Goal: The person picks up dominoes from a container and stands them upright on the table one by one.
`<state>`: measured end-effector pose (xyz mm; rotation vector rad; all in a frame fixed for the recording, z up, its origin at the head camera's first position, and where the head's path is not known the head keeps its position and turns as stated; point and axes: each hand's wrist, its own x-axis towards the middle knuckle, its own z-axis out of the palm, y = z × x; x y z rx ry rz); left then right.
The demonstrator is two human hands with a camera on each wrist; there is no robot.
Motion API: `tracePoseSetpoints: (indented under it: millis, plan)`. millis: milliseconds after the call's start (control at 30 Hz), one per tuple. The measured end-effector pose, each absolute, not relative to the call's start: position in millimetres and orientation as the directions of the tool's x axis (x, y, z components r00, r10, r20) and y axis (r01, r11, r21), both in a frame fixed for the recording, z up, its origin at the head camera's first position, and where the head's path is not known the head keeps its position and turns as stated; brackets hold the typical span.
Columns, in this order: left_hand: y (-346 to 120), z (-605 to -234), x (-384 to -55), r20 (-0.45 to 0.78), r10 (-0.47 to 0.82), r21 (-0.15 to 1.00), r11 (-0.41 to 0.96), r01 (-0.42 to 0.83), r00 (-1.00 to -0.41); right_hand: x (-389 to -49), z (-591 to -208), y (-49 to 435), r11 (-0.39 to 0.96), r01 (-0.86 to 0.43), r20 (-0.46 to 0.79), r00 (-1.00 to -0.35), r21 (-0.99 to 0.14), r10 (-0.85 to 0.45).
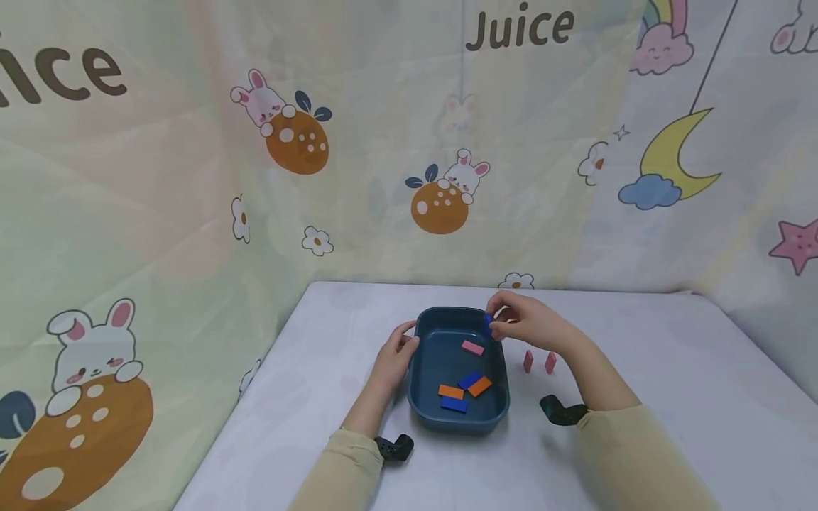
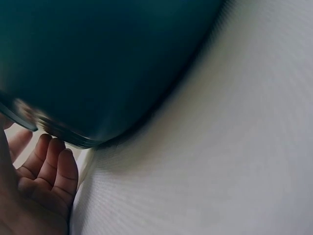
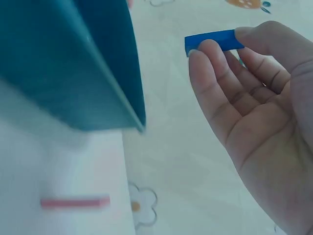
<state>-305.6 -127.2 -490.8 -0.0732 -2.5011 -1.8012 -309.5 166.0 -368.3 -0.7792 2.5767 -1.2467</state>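
Note:
A dark teal, rectangular plastic tub (image 1: 418, 376) with rounded corners stands on the table. My left hand (image 1: 391, 360) touches its left side near the far corner; in the left wrist view the fingers (image 2: 51, 161) lie loosely bent at the tub wall. My right hand (image 1: 527, 321) pinches a small blue block (image 3: 212, 40) between thumb and fingertips, above the tub's far right corner. Inside the tub lie a pink block (image 1: 473, 348), two orange blocks (image 1: 451, 392) and two blue blocks (image 1: 454, 404). To its right, two pink blocks (image 1: 527, 361) stand upright on the table.
The white-covered table (image 1: 345, 326) meets a printed cloth backdrop (image 1: 383, 255) at the back and on the left. Each wrist wears a black device (image 1: 396, 448) below the hand. The tub's raised wall stands between the two hands.

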Motion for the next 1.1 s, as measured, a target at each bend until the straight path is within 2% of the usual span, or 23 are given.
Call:
tracePoseSetpoints:
  millis: [300, 533, 833, 1100]
  plan:
    - [-128, -493, -306, 0.064, -0.007, 0.948, 0.313, 0.059, -0.998, -286, -370, 221, 0.594, -0.368, 0.109, -0.899, -0.716, -0.425]
    - [-127, -493, -306, 0.057, -0.002, 0.948, 0.315, 0.053, -0.998, -277, -389, 261, 0.639, -0.352, 0.147, -0.924, -0.684, -0.352]
    - [-126, -491, -304, 0.058, -0.003, 0.947, 0.317, 0.054, -0.998, -268, -414, 299, 0.632, -0.263, 0.063, -0.945, -0.729, -0.32]
    - [-125, -493, -306, 0.055, -0.01, 0.947, 0.318, 0.049, -0.998, -273, -443, 317, 0.621, -0.202, 0.012, -0.955, -0.758, -0.296]
